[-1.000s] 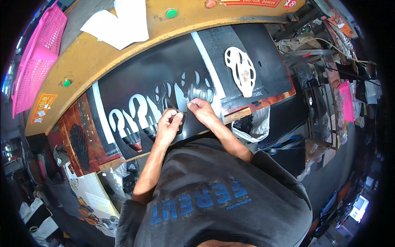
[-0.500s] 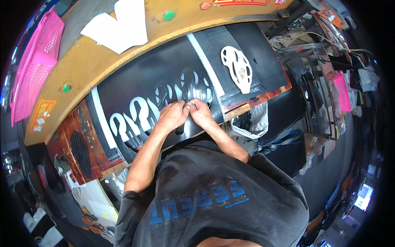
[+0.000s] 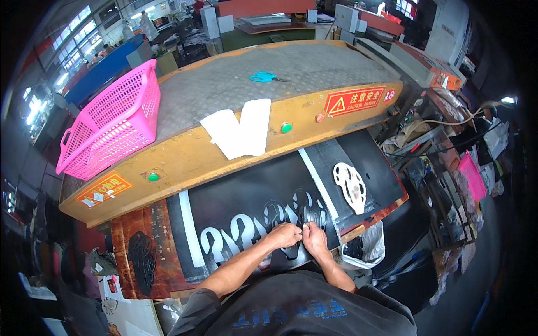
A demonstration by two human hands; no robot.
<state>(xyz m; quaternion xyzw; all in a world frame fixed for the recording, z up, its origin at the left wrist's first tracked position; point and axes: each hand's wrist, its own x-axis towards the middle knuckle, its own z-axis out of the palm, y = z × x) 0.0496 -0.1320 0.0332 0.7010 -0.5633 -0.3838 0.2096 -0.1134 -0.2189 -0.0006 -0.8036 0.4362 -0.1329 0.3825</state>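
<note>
Both the left hand and the right hand, fingers curled, sit side by side over the near part of a black sheet with curved cut-outs; I cannot tell whether the fingertips grip it. Right of it lies a cream openwork plate; left, a black openwork piece. Far left stands a pink basket.

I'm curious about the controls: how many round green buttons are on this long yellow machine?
2: one round green button right of the V-shaped white paper, another green button farther left, near an orange rectangular sticker. The paper might hide more.
</note>
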